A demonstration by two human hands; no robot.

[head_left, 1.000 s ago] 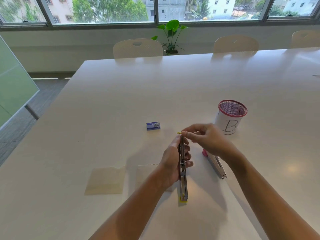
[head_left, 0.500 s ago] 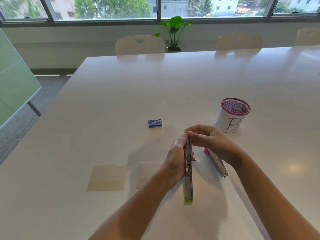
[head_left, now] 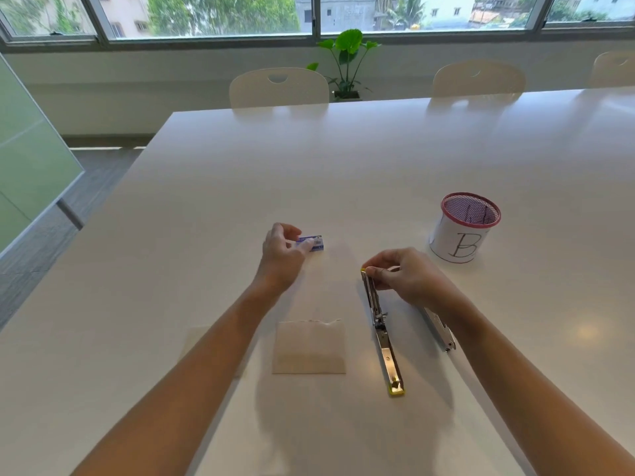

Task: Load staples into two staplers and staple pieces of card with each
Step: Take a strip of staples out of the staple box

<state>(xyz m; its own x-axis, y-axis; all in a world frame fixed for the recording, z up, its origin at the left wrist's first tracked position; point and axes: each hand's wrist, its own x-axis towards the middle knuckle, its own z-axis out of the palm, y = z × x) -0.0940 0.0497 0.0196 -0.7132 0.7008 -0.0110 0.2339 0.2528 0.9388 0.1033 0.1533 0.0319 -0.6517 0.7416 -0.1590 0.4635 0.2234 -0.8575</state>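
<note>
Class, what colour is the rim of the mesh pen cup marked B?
Pink rim, head view.

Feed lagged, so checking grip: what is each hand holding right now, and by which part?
Right hand pinches the opened yellow stapler at its far tip. Left hand has fingertips on the blue staple box's near end; a firm grip cannot be told.

Counted two staplers (head_left: 383, 333) (head_left: 439, 329), two card pieces (head_left: 309, 347) (head_left: 196, 338), one staple box (head_left: 314, 242), one mesh cup (head_left: 464, 231), three chairs (head_left: 278, 87) (head_left: 478, 79) (head_left: 613, 68), one plant (head_left: 345, 60).
</note>
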